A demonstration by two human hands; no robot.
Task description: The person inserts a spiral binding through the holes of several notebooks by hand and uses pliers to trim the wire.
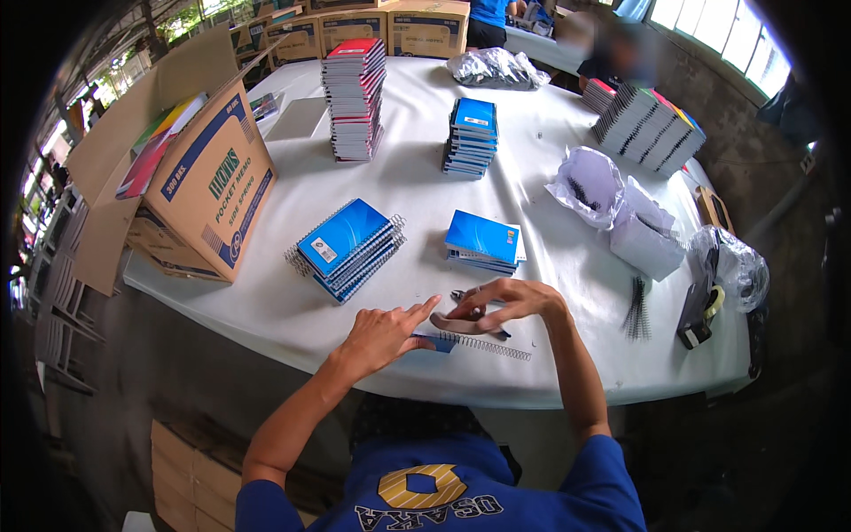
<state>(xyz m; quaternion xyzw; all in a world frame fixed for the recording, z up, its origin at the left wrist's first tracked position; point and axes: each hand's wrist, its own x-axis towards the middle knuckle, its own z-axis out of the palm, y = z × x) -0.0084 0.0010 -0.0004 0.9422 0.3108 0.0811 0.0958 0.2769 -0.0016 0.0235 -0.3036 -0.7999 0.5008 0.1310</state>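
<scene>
My left hand (377,335) presses a small blue notebook (437,343) near the table's front edge, thumb on its near side and index finger stretched out to the right. A thin wire coil (496,347) runs along the notebook's edge and sticks out to the right. Bent over this coil, my right hand (505,300) has its fingers closed at it, slightly blurred. Beneath those fingers show parts of dark pliers (458,295); whether the hand also holds them I cannot tell. Just beyond lie a low pile of blue notebooks (481,238) and a taller coil-bound pile (346,235).
An open carton (208,186) stands at the left. Farther back rise a red notebook stack (355,97) and a blue one (472,133). At the right are bags of coils (643,222), loose coils (637,310), a tape dispenser (698,315) and stacked notebooks (651,129). Other people (620,58) are beyond.
</scene>
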